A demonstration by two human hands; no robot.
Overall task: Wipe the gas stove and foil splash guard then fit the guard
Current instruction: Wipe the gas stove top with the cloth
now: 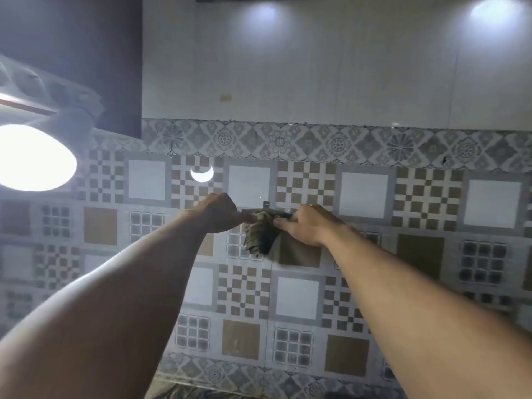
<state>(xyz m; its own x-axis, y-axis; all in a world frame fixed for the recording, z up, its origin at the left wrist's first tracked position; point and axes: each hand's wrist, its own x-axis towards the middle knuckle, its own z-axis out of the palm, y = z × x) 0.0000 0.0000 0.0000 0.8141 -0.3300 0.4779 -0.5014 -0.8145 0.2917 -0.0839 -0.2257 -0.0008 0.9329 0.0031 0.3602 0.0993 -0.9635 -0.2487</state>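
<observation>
Two bare arms reach up to a wall of tiles. The left hand and the right hand are near each other in the middle of the view. A cloth is between them.

The cloth is dark, a bit green, and all crumpled. It is high up against the wall, just under a small hook. I cannot tell if it is caught on the hook or only held near it. The top edge of the cloth runs sideways, from one hand to the other. The rest hangs down in a bunch. It gets thinner as it goes, so its tip points down. It is about as wide at the top as it is long.

The left hand has its fingers curled and pinches the left end of the top edge. The right hand points its fingers to the left and grips the right end with its fingertips. Both hands touch the cloth, and the cloth is pulled out flat between them at the top.

The tiles have squares and checks in brown, grey and white. Above them runs a band of flower shapes. Over that the wall is plain and pale. A very bright lamp glows at the left side. A small spot of its light shines on a tile just above the left hand.
</observation>
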